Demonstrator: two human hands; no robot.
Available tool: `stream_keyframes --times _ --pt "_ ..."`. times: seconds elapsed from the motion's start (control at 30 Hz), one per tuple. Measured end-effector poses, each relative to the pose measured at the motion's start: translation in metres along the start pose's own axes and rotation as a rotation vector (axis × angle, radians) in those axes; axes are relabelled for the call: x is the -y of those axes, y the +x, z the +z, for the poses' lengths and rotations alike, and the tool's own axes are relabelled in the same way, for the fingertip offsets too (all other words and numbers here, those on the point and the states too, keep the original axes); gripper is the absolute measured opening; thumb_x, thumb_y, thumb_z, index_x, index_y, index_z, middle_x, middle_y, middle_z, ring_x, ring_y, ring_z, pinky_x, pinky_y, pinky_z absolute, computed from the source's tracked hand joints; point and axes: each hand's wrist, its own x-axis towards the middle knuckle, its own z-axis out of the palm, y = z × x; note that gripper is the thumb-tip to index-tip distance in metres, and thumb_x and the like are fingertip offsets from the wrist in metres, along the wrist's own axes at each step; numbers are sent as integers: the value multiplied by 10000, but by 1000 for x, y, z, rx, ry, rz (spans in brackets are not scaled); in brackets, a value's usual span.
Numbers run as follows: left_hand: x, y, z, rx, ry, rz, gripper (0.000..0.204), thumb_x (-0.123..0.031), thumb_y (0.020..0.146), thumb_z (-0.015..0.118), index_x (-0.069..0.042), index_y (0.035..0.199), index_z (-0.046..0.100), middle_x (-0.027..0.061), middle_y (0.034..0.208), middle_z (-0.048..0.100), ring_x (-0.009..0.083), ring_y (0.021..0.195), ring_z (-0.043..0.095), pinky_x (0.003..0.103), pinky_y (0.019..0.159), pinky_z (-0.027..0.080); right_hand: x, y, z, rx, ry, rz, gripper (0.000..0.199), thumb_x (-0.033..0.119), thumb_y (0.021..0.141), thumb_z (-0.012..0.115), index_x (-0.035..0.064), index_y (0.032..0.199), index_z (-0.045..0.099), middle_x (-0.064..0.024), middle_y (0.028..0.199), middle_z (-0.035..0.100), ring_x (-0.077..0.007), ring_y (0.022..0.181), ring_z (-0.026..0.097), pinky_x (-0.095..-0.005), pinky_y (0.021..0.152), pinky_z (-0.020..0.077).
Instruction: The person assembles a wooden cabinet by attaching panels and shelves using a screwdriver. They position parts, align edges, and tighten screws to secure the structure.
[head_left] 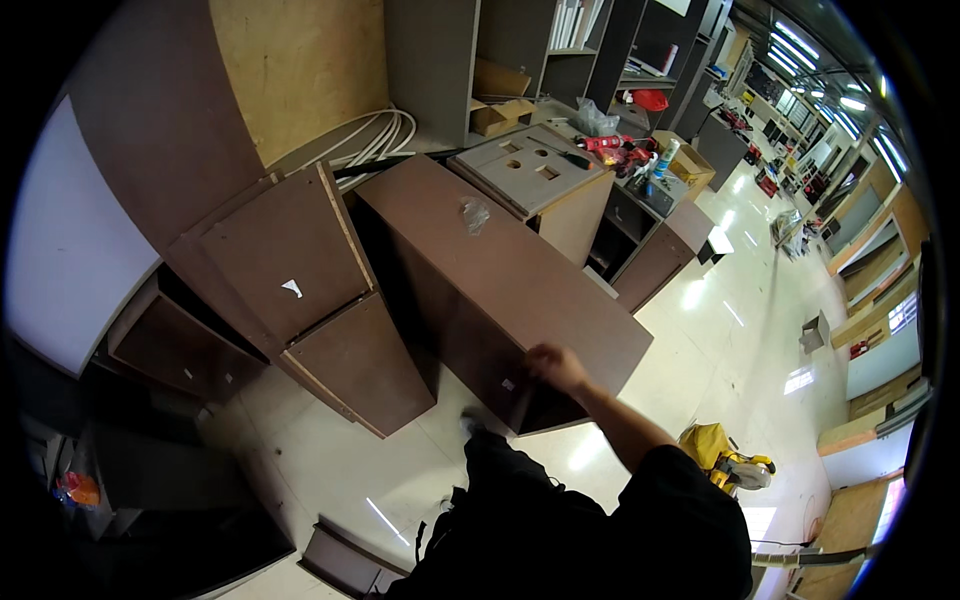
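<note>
While the person stands over the work, the view runs from a leaning dark brown cabinet with raw chipboard edges [300, 300], well to the left of the grip, across to the long dark brown laminate cabinet carcass [500, 280] lying on the pale floor directly under the grip. No left hand can be seen. The right hand [556, 366] is curled over the carcass's near upper edge, fingers closed on the board; how tightly they close cannot be told. To handle this panel well, judgement suggests keeping the grip on the solid edge, near the corner, and steadying the far end before any lift, since the carcass is long and open beneath. A small clear plastic bag [474, 213] rests on its top face, well beyond the hand. Right of the grip, a yellow power saw [725, 460] sits on the floor.
</note>
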Motion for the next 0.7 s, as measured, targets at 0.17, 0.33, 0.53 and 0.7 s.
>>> stream_keyframes --times 0.17,0.33,0.53,0.7 --pt "-61 12 24 11 -193 35 314 -321 868 703 -15 884 635 123 776 644 236 717 581 406 635 492 9 180 -108 -493 125 -145 213 73 911 542 42 1092 651 -33 898 660 -136 724 635 -264 594 485" --pt "-107 62 52 25 234 162 312 -296 863 715 6 869 638 80 722 636 198 621 550 366 569 465 -40 379 -264 -933 -387 -251 224 101 870 579 57 1071 668 -180 1012 695 -392 955 658 -453 812 532" --pt "-162 -7 66 -93 -117 83 238 -225 911 650 -39 777 590 58 638 572 142 534 527 320 458 410 -52 544 -360 -697 -1422 -199 390 106 849 517 86 1231 598 -181 1252 616 -390 1068 631 -468 888 525" --pt "-179 -72 54 -226 149 -280 234 -189 889 711 -3 787 613 123 612 644 226 490 623 372 435 491 -158 635 -490 -311 -2073 -147 326 137 884 537 72 1172 675 -217 1266 614 -350 1238 540 -430 1070 428"
